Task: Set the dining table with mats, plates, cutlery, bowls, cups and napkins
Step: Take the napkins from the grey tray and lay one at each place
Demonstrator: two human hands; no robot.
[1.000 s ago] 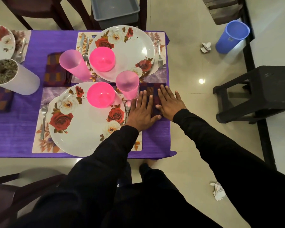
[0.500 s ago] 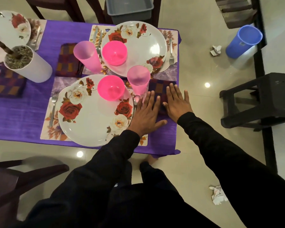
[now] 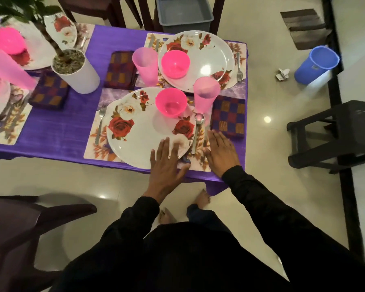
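The near setting has a floral mat [image 3: 97,146], a rose-patterned plate [image 3: 139,142], a pink bowl [image 3: 171,102], a pink cup [image 3: 205,93], a fork [image 3: 100,123], a spoon [image 3: 197,131] and a checked napkin [image 3: 229,119]. My left hand [image 3: 167,167] lies flat with straight fingers over the plate's near rim. My right hand [image 3: 219,152] is flat too, at the mat's right edge just below the napkin, holding nothing. A second setting behind has a plate [image 3: 209,53], bowl [image 3: 175,63], cup [image 3: 144,64], fork [image 3: 239,68] and napkin [image 3: 119,70].
A white plant pot [image 3: 78,74] stands mid-table on the purple cloth [image 3: 51,140]. More settings sit at the left. A dark chair [image 3: 19,224] is near left, a black stool [image 3: 335,135] right, a blue bin [image 3: 314,64] and crumpled paper [image 3: 282,73] on the floor, a grey tub [image 3: 183,11] behind.
Both hands have slid off the checked napkin toward me, the left now over the plate rim. The view has pulled back, showing more of the table's left.
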